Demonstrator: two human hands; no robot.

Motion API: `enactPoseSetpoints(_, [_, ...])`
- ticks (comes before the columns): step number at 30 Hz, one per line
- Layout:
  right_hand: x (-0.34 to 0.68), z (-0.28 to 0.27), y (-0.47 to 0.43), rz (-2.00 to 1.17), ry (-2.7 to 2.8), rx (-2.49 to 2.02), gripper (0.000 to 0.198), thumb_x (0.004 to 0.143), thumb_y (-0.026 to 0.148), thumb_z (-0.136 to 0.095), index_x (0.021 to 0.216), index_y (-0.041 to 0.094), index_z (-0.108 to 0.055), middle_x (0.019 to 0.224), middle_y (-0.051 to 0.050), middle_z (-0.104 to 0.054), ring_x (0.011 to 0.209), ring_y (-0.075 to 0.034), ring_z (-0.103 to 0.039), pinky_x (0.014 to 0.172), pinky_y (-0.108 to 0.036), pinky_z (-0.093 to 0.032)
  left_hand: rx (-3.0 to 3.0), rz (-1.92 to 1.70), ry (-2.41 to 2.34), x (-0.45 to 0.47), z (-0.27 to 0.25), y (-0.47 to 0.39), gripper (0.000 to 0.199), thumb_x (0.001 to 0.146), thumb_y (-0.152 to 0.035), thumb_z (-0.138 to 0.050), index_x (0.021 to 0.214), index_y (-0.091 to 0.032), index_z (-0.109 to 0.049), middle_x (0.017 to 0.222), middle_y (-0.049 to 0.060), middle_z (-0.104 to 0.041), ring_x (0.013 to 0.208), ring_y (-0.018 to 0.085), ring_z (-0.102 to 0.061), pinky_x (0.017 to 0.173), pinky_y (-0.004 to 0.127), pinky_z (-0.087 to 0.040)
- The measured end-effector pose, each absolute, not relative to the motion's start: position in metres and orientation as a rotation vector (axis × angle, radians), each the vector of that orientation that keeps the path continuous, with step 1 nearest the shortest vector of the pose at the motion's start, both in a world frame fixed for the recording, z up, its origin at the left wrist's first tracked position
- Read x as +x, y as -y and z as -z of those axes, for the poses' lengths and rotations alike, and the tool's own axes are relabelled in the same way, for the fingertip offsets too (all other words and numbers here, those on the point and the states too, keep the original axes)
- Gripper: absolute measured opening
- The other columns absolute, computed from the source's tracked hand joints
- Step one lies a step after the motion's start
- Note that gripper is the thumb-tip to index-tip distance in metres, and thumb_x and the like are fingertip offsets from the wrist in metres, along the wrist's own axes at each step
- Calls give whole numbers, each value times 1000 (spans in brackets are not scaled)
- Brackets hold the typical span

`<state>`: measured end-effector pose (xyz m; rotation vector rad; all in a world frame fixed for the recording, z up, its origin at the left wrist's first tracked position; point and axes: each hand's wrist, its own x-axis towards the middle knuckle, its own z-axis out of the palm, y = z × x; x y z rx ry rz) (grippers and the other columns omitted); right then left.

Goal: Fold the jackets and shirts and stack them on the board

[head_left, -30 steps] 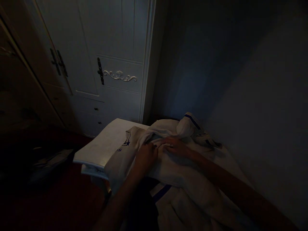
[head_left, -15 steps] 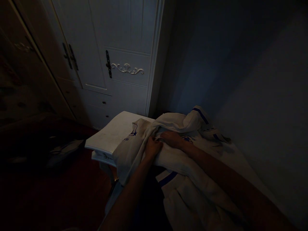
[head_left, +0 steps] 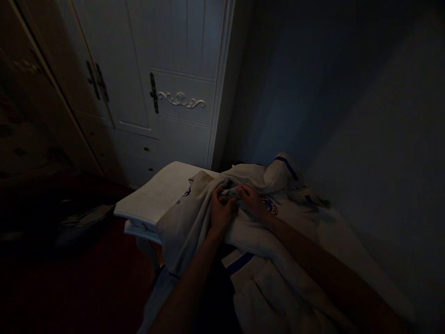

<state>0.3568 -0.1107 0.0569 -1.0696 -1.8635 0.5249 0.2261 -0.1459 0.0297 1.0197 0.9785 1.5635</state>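
A pale jacket (head_left: 250, 232) with dark blue stripes and printed emblems lies spread over a white table. My left hand (head_left: 222, 211) has its fingers curled and pinches the cloth at the jacket's front opening. Close on its right, my right hand (head_left: 251, 200) grips the edge of the same opening, fingers bent. Between the two hands the cloth is raised a little, with a dark gap behind it. The light is dim, so the exact bit of cloth between the fingertips is hard to make out. A striped cuff or hem (head_left: 239, 262) hangs below my hands.
The white table (head_left: 153, 190) has a scalloped edge and curved legs. Behind it stands a white wardrobe (head_left: 181, 134) with dark handles and carved trim. A wall (head_left: 375, 139) rises on the right. Dark, indistinct things lie on the red floor (head_left: 104, 269) at the left.
My fingers have lifted the jacket's edge, and a gap in the cloth now shows between my hands. My left hand has turned upward a little. The view has shifted slightly.
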Motion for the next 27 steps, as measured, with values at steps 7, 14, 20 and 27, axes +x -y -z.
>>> enactPoseSetpoints(7, [367,-58,64,-392,1873,-1338,33,94,43,-33,79,21,-51,79,-4,-60,77,-19,-54,74,-30,-44,1207,-1389,-897,224,-18,165,70,75,-17,-65,138,-18,-35,93,5,-67,74,17,-66,64,29,-55])
enactPoseSetpoints(14, [353,-80,-2,-421,1975,-1456,20,90,28,-40,74,20,-48,77,-4,-58,75,-17,-51,71,-27,-39,1493,-1244,-1113,218,-15,187,20,79,-12,-58,97,-16,-64,99,9,-70,95,21,-66,87,35,-49])
enactPoseSetpoints(20, [352,-109,-8,-645,2221,-1413,28,89,37,-49,72,17,-56,70,-1,-57,65,-14,-51,63,-25,-40,1171,-1247,-1076,212,-10,183,31,76,-19,-57,105,-14,-66,99,8,-70,90,21,-64,81,32,-49])
enactPoseSetpoints(27, [403,-109,45,-821,2787,-1125,42,74,46,-74,100,15,-66,93,-5,-67,84,-18,-62,75,-28,-48,1296,-1078,-1081,217,-30,160,33,84,-38,-50,90,-13,-72,80,5,-69,74,19,-61,65,28,-45])
